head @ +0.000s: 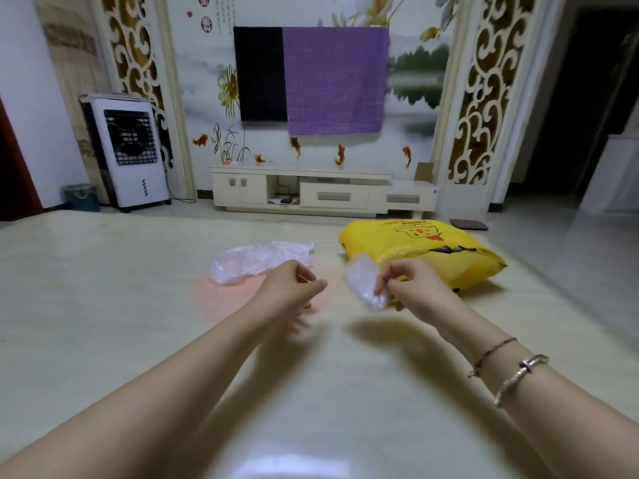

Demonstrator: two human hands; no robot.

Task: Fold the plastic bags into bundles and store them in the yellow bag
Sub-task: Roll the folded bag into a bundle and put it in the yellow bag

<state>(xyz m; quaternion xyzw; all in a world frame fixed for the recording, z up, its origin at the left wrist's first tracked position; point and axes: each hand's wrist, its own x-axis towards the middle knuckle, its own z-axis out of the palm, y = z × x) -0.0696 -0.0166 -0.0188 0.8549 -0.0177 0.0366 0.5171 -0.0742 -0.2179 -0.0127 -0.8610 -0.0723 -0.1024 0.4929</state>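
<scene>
Two bare forearms, without sleeves, reach in from the near edge. The right forearm wears two bracelets: a thin, dark cord bracelet (492, 355) with a knotted tail, nearer the hand, and a silver-coloured bangle (520, 377) with a small band clasp, nearer the elbow. The left forearm is unadorned.

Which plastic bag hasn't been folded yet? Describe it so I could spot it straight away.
Start at the yellow bag lying on the pale table, then look to its left. There a clear plastic bag lies spread loose and crumpled, just beyond the left hand, which holds nothing. Unlike the small clear bundle pinched in the right hand, it is flat, wide and untouched.
</scene>
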